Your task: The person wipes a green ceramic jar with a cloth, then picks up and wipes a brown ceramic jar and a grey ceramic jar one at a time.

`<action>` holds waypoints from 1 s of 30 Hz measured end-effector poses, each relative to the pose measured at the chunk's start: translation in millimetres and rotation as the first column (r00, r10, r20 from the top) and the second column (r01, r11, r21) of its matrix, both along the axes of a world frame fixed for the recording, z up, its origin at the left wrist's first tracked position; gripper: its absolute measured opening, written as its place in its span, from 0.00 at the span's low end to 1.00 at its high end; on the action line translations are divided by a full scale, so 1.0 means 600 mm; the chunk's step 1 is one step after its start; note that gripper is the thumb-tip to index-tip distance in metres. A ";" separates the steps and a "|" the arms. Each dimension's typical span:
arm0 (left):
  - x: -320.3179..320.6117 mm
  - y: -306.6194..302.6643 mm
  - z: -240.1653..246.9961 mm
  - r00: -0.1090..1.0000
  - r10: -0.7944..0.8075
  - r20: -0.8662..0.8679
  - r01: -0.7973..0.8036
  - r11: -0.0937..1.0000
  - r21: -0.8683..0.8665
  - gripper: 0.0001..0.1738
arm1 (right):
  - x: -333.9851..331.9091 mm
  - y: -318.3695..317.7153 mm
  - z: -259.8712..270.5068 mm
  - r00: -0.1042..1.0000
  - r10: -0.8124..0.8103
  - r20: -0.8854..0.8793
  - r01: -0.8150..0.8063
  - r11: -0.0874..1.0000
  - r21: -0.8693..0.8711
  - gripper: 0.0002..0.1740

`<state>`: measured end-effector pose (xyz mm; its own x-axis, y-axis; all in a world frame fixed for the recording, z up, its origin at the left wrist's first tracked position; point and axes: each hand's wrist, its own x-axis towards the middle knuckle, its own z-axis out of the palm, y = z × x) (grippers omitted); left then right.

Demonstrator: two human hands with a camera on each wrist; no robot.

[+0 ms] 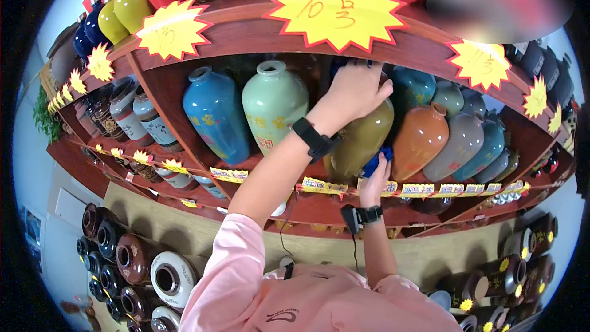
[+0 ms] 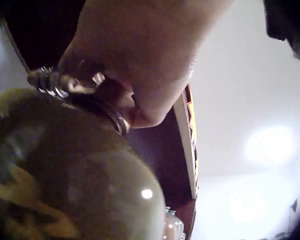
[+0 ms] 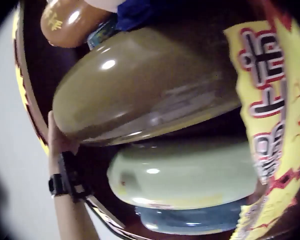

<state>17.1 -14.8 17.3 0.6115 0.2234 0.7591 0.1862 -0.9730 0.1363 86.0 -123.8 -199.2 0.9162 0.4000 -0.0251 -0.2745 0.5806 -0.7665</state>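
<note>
In the head view an olive-brown vase (image 1: 364,138) leans on the shelf. My left hand (image 1: 353,95) is at its top; the left wrist view shows that hand (image 2: 135,55) with curled fingers gripping the neck of the vase (image 2: 80,175). Low on the vase's right side, my right hand (image 1: 373,183) holds a bunched blue cloth (image 1: 377,162) against the surface. The right wrist view has the cloth (image 3: 136,14) beside the vase's glossy body (image 3: 150,85), and my left hand (image 3: 61,139) at the vase's far end.
A pale green vase (image 1: 275,101) and a blue vase (image 1: 215,114) stand left; an orange-brown vase (image 1: 421,141) stands close on the right with several others. Yellow price labels (image 1: 326,185) line the shelf's front edge. An upper board (image 1: 239,24) overhangs. Dark jars (image 1: 132,258) sit on the floor.
</note>
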 end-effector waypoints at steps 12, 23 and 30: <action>0.011 0.020 -0.017 0.996 -0.026 -0.087 0.033 0.996 0.079 0.22 | 0.005 0.002 0.268 0.134 0.165 0.977 0.350 0.915 -0.202 0.42; 0.002 -0.008 -0.007 0.996 0.061 -0.066 -0.067 0.994 -0.086 0.30 | 0.028 0.012 0.145 0.756 -0.008 0.654 0.052 0.997 -0.048 0.31; 0.005 -0.019 -0.011 0.984 0.173 -0.037 -0.173 0.985 -0.015 0.28 | 0.023 0.022 -0.033 0.987 0.032 0.159 -0.025 0.998 -0.049 0.31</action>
<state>20.2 -26.2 10.9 0.5891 0.3416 0.7323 0.3565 -0.9232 0.1439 99.9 -110.6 -219.0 0.8981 0.4280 0.1009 -0.1628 0.5369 -0.8278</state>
